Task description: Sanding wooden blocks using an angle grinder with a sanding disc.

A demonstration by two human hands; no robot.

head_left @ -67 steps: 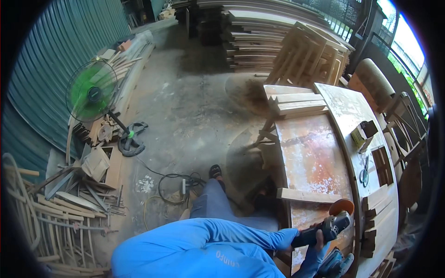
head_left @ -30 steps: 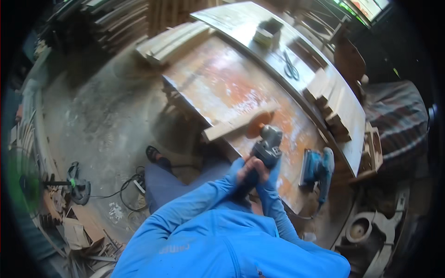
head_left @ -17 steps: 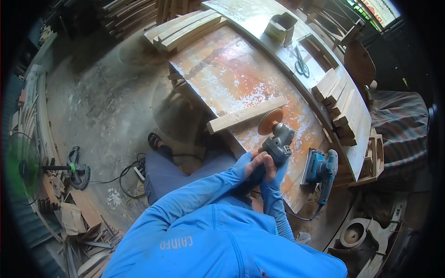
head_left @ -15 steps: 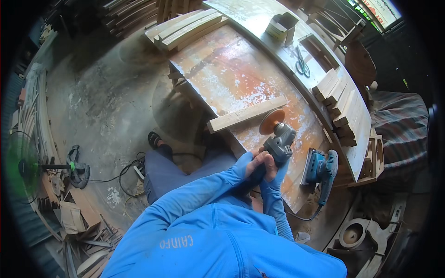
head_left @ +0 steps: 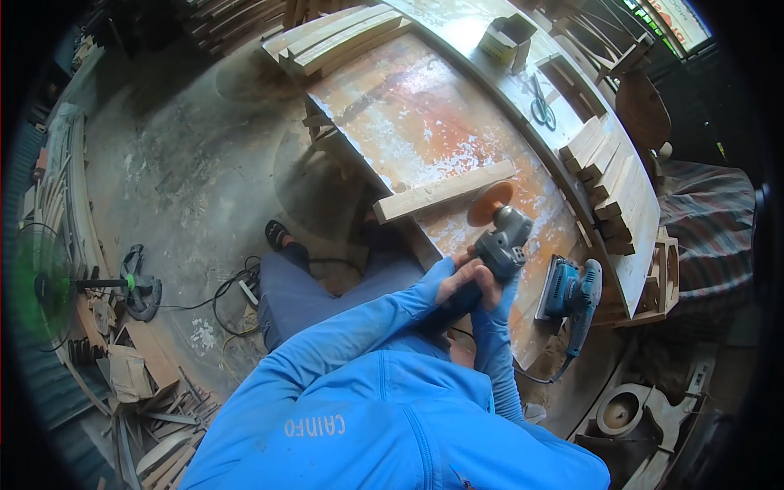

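Observation:
My left hand (head_left: 459, 276) and my right hand (head_left: 488, 287) are both wrapped round the body of a dark angle grinder (head_left: 500, 251). An orange sanding disc (head_left: 492, 203) is fitted at its far end. The disc stands by the near side of a pale, squared wooden bar (head_left: 445, 191), close to its right end; whether they touch I cannot tell. The bar lies across the near part of a worn, paint-flecked worktable (head_left: 408, 106), its left end reaching the table's edge. Parts of my fingers are hidden behind the grinder.
A blue electric sander (head_left: 572, 290) rests right of my hands, its cord trailing. Beyond lie stacked wooden blocks (head_left: 600, 175), scissors (head_left: 541, 113) and an open box (head_left: 506, 42). Curved wood strips (head_left: 347, 41) sit at the far left end. A fan (head_left: 49, 286) stands left, near wood scraps.
The whole view has shifted slightly, so everything sits a little further right and up. Both hands keep hold of the angle grinder, and the disc stays beside the bar.

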